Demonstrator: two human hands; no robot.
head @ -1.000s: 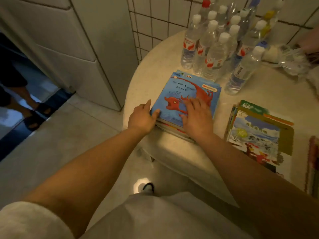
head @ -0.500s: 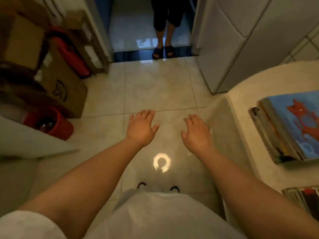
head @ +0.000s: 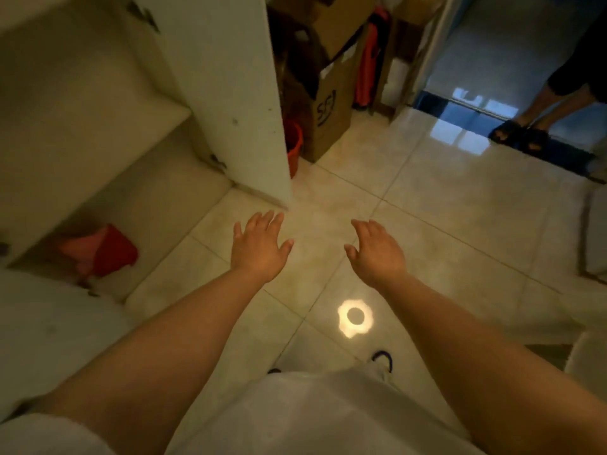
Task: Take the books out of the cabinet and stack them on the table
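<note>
The open white cabinet (head: 98,133) fills the left of the view, its door (head: 230,93) swung out toward me. I see no books on its bare middle shelf. A red, soft-looking thing (head: 101,251) lies on the bottom shelf. My left hand (head: 259,247) hovers over the floor tiles just right of the cabinet's lower opening, empty, fingers spread. My right hand (head: 374,251) is level with it further right, also empty and spread. The table and its books are out of view.
Cardboard boxes (head: 328,103) and a red bucket (head: 294,146) stand behind the cabinet door. A person's sandalled feet (head: 522,133) stand in the doorway at the upper right. A pale edge (head: 594,234) shows at the right border.
Both hands left the blue book on the table stack a second ago. My view has swung left from the table across the floor to the cabinet, with both hands staying empty.
</note>
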